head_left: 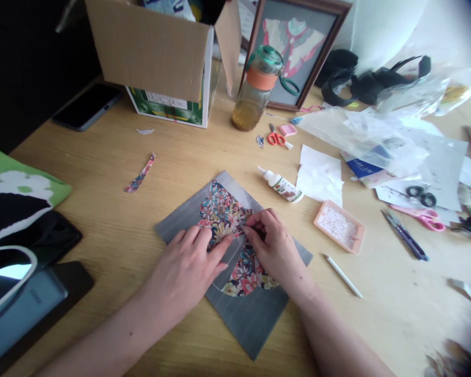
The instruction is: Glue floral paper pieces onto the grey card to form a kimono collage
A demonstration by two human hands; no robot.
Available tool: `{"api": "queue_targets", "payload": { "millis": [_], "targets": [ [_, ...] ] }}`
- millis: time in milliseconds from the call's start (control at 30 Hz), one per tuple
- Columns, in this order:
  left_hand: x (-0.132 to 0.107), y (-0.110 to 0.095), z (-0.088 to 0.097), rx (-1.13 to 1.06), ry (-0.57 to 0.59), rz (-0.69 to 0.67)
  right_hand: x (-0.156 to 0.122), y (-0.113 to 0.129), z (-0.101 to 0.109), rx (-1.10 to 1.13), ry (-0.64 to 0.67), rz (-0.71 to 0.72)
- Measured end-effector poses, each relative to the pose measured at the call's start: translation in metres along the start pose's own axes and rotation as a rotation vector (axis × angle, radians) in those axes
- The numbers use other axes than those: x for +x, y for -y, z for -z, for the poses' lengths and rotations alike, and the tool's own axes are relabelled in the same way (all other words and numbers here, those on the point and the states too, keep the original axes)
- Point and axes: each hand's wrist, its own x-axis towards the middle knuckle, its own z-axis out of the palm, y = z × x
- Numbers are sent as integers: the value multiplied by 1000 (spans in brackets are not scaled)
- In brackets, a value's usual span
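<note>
A grey board [251, 327] lies turned cornerwise on the table before me. Floral fabric [222, 207] covers its upper middle, and another floral fabric piece [245, 272] sits lower, with a thin pale drawn line beside it. My left hand [190, 262] rests over the board's left part, fingers stretched out, fingertips on the upper fabric. Thumb and index finger of my right hand [272, 246] are pinched together at the fabric's right edge, near the middle of the board. Whatever lies under the right fingers is partly hidden.
Beyond the board are a white glue bottle [284, 187], orange scissors [277, 137] and a drink bottle [255, 89]. Rightward lie a bead tray [339, 226], a white pencil [343, 276] and a cutter [406, 235]. A fabric strip [141, 174] and phones [23, 309] are leftward.
</note>
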Motion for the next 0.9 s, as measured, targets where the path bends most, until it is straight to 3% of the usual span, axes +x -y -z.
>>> {"api": "queue_targets", "payload": {
  "millis": [133,400,600,733,833,900],
  "targets": [
    [-1,0,0,1,-7,-2,1,-1,2,64,28,-50],
    [-1,1,0,-44,-25,4,0,-3,-2,-26,-13,37],
    [0,21,10,-493,-61,37,-2,-12,-2,-40,-6,87],
    [0,37,15,-690,-106,132,-6,3,2,-130,-75,345],
    [0,43,16,-707,-95,160,-12,19,3,-159,69,595],
    [0,45,15,-708,-72,156,-15,25,2,-164,193,689]
  ]
}}
